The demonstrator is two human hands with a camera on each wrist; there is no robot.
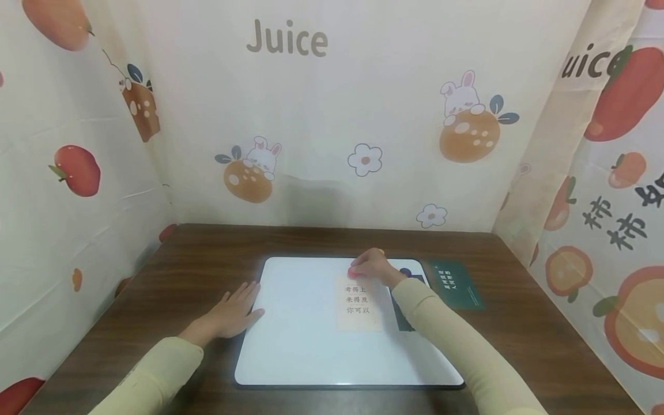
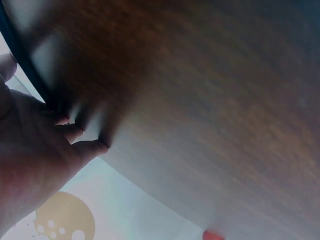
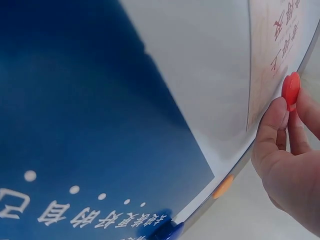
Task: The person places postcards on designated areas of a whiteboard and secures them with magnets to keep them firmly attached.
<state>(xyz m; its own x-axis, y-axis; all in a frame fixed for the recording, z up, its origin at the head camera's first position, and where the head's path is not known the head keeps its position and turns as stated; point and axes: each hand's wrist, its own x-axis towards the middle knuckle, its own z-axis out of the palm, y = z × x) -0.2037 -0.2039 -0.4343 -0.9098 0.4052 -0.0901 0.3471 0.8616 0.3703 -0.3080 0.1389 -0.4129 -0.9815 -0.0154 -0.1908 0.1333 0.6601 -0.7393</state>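
A whiteboard (image 1: 290,346) with a dark rim lies on the table. My left hand (image 1: 233,311) rests at its left edge, fingers spread; in the left wrist view the fingertips (image 2: 102,147) are by the rim. A cream card (image 1: 359,320) with printed characters lies on the board. At the card's top edge my right hand (image 1: 374,266) pinches a red round magnet (image 3: 290,91) between thumb and fingers. Right of it lies a navy card (image 3: 95,110) with white characters, partly hidden by the right forearm in the head view. A blue magnet (image 1: 406,271) sits at that card's top.
An orange magnet (image 3: 223,186) sits at the board's far edge, between the red and blue ones. On the brown table (image 1: 207,259) right of the board lies a green card (image 1: 456,285). Fruit-printed cloth (image 1: 321,115) hangs behind and along both sides.
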